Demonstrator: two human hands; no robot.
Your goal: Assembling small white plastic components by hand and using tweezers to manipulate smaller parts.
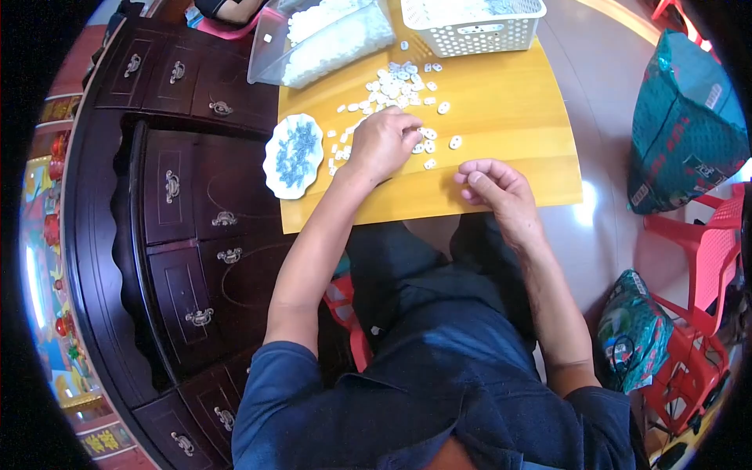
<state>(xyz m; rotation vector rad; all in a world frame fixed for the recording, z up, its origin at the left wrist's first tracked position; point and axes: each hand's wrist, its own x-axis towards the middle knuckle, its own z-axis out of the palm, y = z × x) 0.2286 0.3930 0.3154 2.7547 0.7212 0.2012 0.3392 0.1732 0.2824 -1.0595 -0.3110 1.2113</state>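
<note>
My left hand [384,145] reaches over the yellow table, its fingers bent down and closed among small white plastic pieces [395,88]. What its fingertips hold, if anything, is hidden. Several oval white pieces with two dark holes [455,142] lie just right of that hand. Near the table's front edge, my right hand [501,192] is raised with curled fingers and the thumb pressed toward them; anything in that pinch is too small to make out. Left of my left forearm, a white scalloped plate [272,167] bears many tiny dark grey-blue parts [295,153].
At the table's [517,102] far side stand a clear plastic bin [262,59] of white pieces and a white perforated basket [470,41]. A dark wooden cabinet [176,188] runs along the left. Teal bags [681,133] and red plastic chairs [697,251] are at right.
</note>
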